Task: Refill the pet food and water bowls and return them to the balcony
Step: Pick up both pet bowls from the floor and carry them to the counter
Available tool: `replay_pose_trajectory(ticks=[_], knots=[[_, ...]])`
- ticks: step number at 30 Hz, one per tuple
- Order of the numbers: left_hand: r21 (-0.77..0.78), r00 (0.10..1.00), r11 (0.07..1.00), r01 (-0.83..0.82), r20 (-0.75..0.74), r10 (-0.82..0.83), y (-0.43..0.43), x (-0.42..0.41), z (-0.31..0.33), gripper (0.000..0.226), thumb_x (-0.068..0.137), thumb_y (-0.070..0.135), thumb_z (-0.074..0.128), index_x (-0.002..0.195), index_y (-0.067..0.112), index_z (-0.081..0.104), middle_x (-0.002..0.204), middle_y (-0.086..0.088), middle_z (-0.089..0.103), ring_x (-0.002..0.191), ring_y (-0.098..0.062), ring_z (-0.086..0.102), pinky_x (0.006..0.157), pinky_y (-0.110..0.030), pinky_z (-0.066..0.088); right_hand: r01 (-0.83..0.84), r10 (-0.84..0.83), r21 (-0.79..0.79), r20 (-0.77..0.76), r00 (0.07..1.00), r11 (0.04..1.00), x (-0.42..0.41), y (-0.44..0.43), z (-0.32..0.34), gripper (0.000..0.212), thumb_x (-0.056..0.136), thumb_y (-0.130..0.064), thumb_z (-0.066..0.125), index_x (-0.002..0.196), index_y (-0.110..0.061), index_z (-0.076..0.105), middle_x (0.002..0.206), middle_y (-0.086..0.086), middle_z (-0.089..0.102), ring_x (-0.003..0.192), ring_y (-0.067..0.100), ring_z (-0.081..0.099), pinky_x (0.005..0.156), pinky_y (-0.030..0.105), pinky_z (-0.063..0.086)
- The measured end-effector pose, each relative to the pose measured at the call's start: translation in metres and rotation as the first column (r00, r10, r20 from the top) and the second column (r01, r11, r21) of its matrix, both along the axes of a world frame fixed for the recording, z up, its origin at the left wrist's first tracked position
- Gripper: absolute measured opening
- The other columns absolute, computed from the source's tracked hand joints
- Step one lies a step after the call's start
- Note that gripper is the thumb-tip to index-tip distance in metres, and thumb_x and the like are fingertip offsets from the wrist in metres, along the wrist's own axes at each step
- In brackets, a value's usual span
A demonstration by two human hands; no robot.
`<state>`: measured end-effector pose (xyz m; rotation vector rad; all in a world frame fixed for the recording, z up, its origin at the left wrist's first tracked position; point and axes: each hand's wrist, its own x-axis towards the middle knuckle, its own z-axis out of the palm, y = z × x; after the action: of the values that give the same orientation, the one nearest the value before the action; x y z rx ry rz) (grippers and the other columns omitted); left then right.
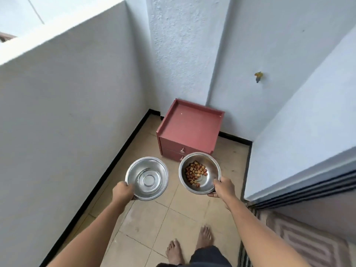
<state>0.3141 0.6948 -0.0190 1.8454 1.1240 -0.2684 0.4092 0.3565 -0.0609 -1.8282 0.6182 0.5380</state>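
Observation:
I stand on a tiled balcony with a steel bowl in each hand, both held out in front of me above the floor. My left hand [123, 191] grips the near rim of the water bowl [147, 177], whose inside looks clear and shiny. My right hand [224, 186] grips the near right rim of the food bowl [199, 173], which holds several brown and orange kibble pieces. The bowls are level and apart from each other.
A low red cabinet [190, 128] with two drawers stands in the far corner, its flat top bare. White walls close in on the left, far side and right. A yellow tap [258, 76] juts from the far wall. A sliding-door track and striped mat [300, 237] lie at right.

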Motion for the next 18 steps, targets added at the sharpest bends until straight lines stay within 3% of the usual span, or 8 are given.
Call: replay_pose_trajectory(ticks=[6,13,15,18], knots=[[0.016,0.97,0.971,0.239,0.042,-0.24,-0.08,0.032,0.021,0.021,0.091,0.007,0.052,0.076,-0.004,0.062,0.083,-0.022,0.069,0.064,-0.034,0.073,0.068,-0.044,0.064,0.177,-0.177,-0.044,-0.007,0.984,0.983,-0.054,-0.091,0.015,0.015,0.102,-0.005,0.054,0.109,0.006,0.061,0.107,0.027,0.067,0.086,0.038,0.074,0.049,0.033,0.062],[-0.045,0.872,0.871,0.488,0.071,-0.485,-0.204,0.051,0.028,0.02,0.093,0.004,0.052,0.087,-0.01,0.065,0.078,-0.024,0.072,0.064,-0.033,0.073,0.057,-0.038,0.063,0.436,-0.436,-0.027,0.005,0.9,0.9,-0.113,-0.207,0.017,0.012,0.098,-0.003,0.053,0.099,0.002,0.064,0.109,0.028,0.068,0.084,0.038,0.072,0.052,0.043,0.064],[-0.079,0.837,0.834,0.546,0.103,-0.538,-0.243,0.05,0.029,0.022,0.095,-0.001,0.049,0.087,-0.011,0.067,0.075,-0.024,0.073,0.065,-0.035,0.072,0.054,-0.035,0.062,0.483,-0.483,-0.039,-0.001,0.875,0.875,-0.13,-0.24,0.021,0.013,0.099,-0.005,0.054,0.102,0.003,0.064,0.11,0.027,0.067,0.088,0.04,0.073,0.049,0.038,0.063],[-0.13,0.784,0.773,0.621,0.119,-0.609,-0.304,0.045,0.028,0.022,0.089,-0.004,0.049,0.088,-0.01,0.069,0.081,-0.03,0.074,0.075,-0.042,0.075,0.065,-0.048,0.065,0.536,-0.536,-0.053,0.023,0.844,0.842,-0.159,-0.297,0.028,0.019,0.103,-0.008,0.054,0.116,0.003,0.062,0.11,0.026,0.066,0.087,0.038,0.075,0.05,0.034,0.063]])
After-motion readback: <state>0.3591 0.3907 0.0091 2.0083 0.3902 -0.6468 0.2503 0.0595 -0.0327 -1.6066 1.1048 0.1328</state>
